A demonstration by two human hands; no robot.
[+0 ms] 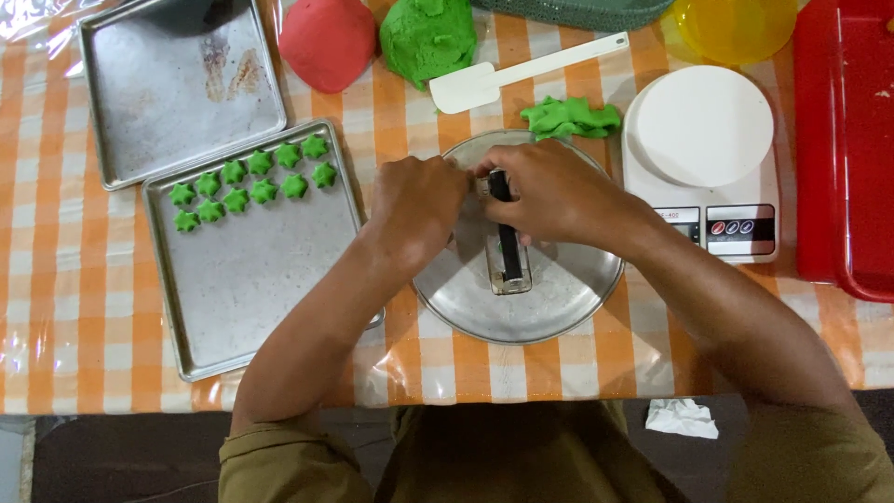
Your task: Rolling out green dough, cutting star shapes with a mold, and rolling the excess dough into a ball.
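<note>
Watching both hands meet over the round metal plate (559, 298) at the middle of the table (56, 307). Left hand (416, 207) is curled, fingertips pinching at the top end of the cookie press (507, 251); right hand (549, 191) is closed around its black plunger. The press lies along the plate, clear-walled barrel toward me. I judge it rigid, light, likely slick with dough; best held by the barrel sides, not the plunger. Green star cookies (251, 182) on the near baking tray (279, 307) look soft and easily dented. Green dough scraps (570, 116) lie just beyond the plate.
</note>
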